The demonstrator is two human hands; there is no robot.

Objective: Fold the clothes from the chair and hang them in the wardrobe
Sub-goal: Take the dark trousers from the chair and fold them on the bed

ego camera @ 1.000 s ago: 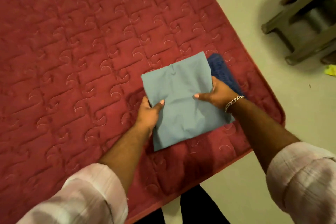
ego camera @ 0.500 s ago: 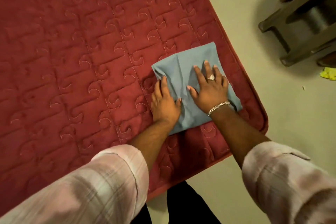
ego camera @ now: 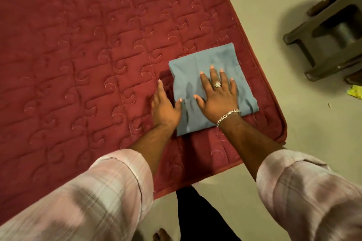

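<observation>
A folded blue garment (ego camera: 211, 86) lies near the right corner of the red mattress (ego camera: 78, 55). The right hand (ego camera: 217, 96) presses flat on it; the left hand (ego camera: 164, 105), fingers straight, rests at its left edge.

Under my hands is a red quilted mattress (ego camera: 82, 49), and directly on it, near its corner, lies a folded blue cloth (ego camera: 207, 64) beneath my right hand (ego camera: 217, 96), my left hand (ego camera: 164, 107) resting just beside it.
</observation>
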